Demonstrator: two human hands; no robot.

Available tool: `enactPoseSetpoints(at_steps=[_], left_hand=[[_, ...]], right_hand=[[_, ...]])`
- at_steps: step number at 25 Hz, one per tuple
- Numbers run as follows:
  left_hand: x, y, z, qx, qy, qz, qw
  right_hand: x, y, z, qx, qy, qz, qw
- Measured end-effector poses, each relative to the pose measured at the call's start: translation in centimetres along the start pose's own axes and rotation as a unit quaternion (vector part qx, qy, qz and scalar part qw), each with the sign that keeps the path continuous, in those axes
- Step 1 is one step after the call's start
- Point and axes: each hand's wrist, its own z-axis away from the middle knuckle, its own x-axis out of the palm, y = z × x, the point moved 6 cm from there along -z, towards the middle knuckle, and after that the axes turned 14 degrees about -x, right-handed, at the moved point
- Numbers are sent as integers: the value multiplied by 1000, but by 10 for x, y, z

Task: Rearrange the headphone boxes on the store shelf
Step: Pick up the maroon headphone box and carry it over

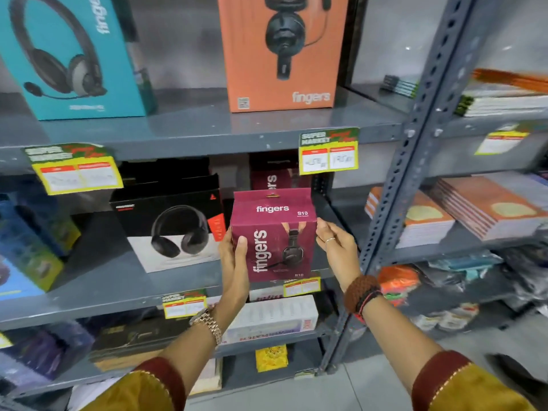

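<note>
Maroon box (272, 235) upright at frame centre, in front of the middle shelf (118, 280). Left hand (234, 262) grasps its left edge; right hand (338, 247) touches right edge, fingers loose. Black box (169, 223) just left.

Two bare forearms emerging from mustard-yellow sleeves with maroon cuffs edged in gold stitching; left wrist bearing a gold-toned link watch (206, 324), right wrist a brown beaded band (360, 293) with red-black thread, and right hand (338, 247) a thin silver ring (329, 240).
</note>
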Motion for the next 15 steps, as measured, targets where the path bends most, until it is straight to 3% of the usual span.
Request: enactPoseSetpoints(at_steps=[7, 15], left_hand=[[41, -15, -45, -9, -25, -44, 999], [48, -11, -67, -16, -39, -68, 997]], right_hand=[[-18, 26, -49, 32, 49, -63, 996], [-13, 41, -75, 38, 54, -107, 992]])
